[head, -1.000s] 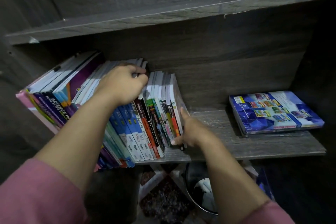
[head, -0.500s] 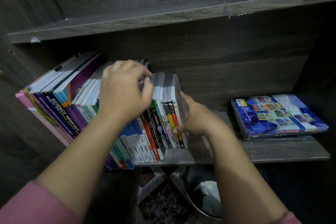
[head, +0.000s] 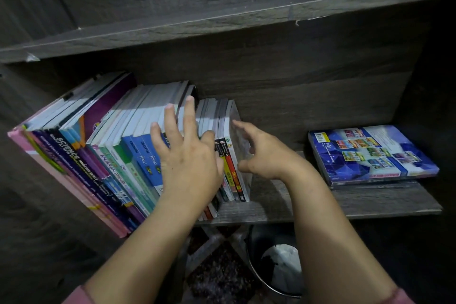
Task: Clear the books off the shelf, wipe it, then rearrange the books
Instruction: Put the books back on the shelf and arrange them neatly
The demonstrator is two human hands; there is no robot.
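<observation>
grey wooden shelf (head: 357, 202) holds leaning books (head: 111, 155), bin (head: 256, 261) below

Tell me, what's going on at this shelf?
A person is working on the row of upright books on the wooden shelf. The left hand lies spread over the blue spines; the right hand, loosely open, is at the row's rightmost book. Neither grips anything. Another blue book lies flat at the shelf's right end.

Matt grey wood-grain shelf (head: 357, 201); glossy paper books (head: 118, 155).
</observation>
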